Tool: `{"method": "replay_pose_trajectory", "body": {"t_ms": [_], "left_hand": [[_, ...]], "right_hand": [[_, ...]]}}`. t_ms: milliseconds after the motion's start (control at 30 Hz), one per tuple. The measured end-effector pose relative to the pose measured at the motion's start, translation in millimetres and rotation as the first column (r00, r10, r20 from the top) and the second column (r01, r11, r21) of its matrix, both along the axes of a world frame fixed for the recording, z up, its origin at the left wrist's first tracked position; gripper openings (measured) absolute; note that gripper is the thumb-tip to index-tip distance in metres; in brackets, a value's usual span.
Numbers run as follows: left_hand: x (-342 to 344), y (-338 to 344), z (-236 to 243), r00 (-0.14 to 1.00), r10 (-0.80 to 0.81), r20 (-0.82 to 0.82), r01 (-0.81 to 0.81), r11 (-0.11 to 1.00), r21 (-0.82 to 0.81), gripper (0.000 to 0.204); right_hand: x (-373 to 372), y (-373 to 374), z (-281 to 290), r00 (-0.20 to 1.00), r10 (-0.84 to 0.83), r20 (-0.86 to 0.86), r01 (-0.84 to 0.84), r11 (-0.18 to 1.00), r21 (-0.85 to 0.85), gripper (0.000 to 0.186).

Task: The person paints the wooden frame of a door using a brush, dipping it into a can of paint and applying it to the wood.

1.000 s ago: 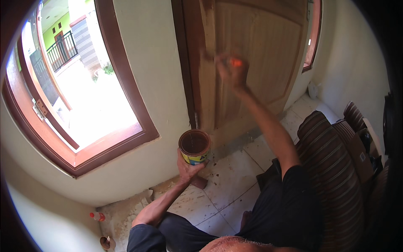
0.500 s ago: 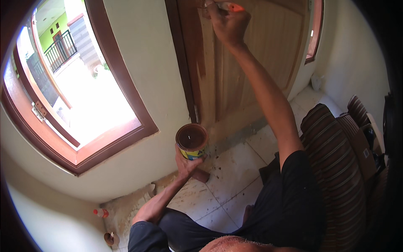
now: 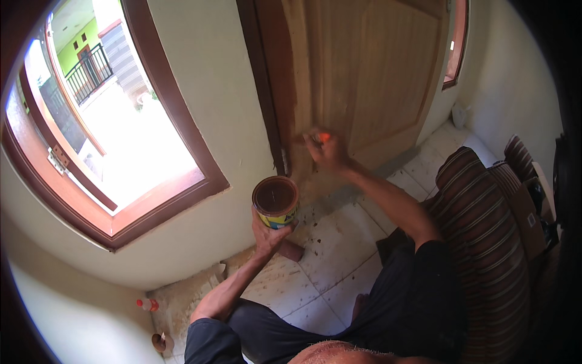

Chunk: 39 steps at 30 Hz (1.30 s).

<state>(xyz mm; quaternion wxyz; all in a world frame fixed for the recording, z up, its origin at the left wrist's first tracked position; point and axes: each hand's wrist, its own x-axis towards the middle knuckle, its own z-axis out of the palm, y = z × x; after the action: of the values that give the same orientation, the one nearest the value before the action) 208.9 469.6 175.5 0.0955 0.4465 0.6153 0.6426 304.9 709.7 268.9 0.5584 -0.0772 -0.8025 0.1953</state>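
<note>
- The left hand (image 3: 268,233) is closed around the lower part of a paint can (image 3: 276,201), holding it upright from below and behind; the fingers wrap the yellow-labelled side.
- The can is open at the top and shows a dark brown surface inside — it sits in the air just in front of the wall, below and left of the door frame's foot.
- The right hand (image 3: 325,151) is raised with the arm stretched out, its fingers pinched shut on a brush (image 3: 315,139) with an orange handle end.
- The brush end rests against the wooden door (image 3: 376,73) low on its left edge, close to the dark brown door frame (image 3: 267,91); the bristles themselves are too small to make out.
- The strip of door beside the frame looks darker brown than the pale panel to its right.
- Below, the white tiled floor (image 3: 339,242) is speckled with brown spots, and a small brown block (image 3: 291,250) lies on it just under the left hand.
- To the left stands a large window (image 3: 121,158) with a brown frame — bright daylight outside.
- At the right edge is a striped cushion (image 3: 479,206).
- A small bottle with a red cap (image 3: 147,304) lies on the floor near the lower left.
</note>
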Motion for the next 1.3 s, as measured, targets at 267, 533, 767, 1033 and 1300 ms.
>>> {"method": "replay_pose_trajectory", "body": {"t_ms": [267, 533, 767, 1033, 1300], "left_hand": [[-5, 1, -8, 0.999, -0.029, 0.035, 0.028, 0.999, 0.016, 0.082], [-3, -6, -3, 0.999, -0.014, 0.042, 0.014, 1.0, 0.018, 0.082], [2, -3, 3, 0.998, -0.058, 0.039, 0.056, 0.997, 0.055, 0.082], [-1, 3, -6, 0.995, -0.085, 0.046, 0.081, 0.994, 0.08, 0.082], [-6, -3, -13, 0.999, -0.029, 0.02, 0.028, 0.998, 0.053, 0.082]], "right_hand": [[-33, 1, 191, 0.855, 0.046, -0.517, 0.129, 0.946, 0.296, 0.029], [-10, -1, 66, 0.941, -0.06, -0.332, 0.148, 0.957, 0.248, 0.009], [12, -10, 10, 0.995, -0.091, 0.028, 0.092, 0.996, -0.023, 0.021], [-32, 3, 274, 0.888, -0.151, -0.433, 0.282, 0.925, 0.254, 0.04], [-37, 2, 329, 0.768, -0.052, -0.639, 0.337, 0.88, 0.333, 0.02]]}}
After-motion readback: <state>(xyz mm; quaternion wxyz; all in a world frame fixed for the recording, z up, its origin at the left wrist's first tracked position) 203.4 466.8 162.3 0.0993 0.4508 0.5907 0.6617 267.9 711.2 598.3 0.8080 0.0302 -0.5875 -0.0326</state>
